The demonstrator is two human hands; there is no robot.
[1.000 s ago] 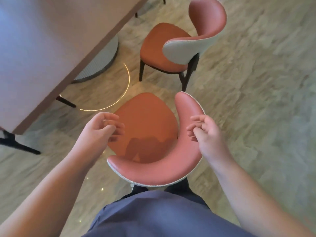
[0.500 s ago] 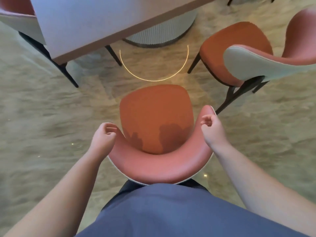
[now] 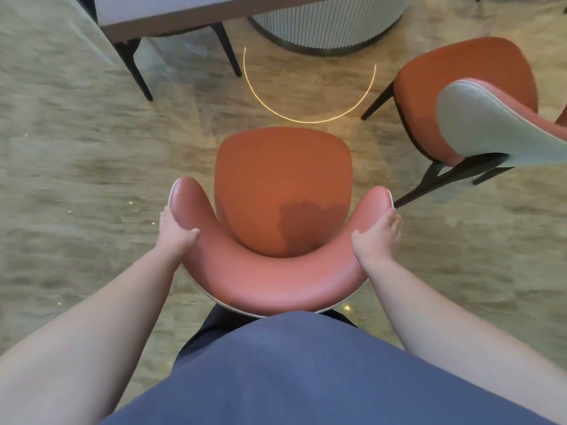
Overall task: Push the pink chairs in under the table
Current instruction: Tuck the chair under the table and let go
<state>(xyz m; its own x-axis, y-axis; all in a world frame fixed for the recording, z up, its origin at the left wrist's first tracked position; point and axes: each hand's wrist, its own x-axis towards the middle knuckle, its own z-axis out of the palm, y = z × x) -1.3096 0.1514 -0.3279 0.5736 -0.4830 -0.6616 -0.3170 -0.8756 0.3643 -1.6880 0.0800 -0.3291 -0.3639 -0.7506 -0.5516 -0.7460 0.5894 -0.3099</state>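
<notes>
A pink chair (image 3: 282, 191) with an orange seat and curved pink backrest stands right in front of me, its seat facing the table (image 3: 184, 13), a gap of floor between them. My left hand (image 3: 175, 228) holds the left arm of the backrest, thumb on top and fingers down the outer side. On the right arm of the backrest my right hand (image 3: 377, 237) holds the same way. A second pink chair (image 3: 460, 96) stands to the right, turned at an angle and out from the table.
The table's ribbed round base (image 3: 325, 26) sits beyond the chair. Dark legs of another chair (image 3: 135, 65) show under the table's left end. A thin glowing arc (image 3: 306, 118) lies on the marble-patterned floor between chair and base.
Both hands went from hovering with curled fingers to clasping the backrest's two ends. The near chair now faces the table squarely and the table base is in view.
</notes>
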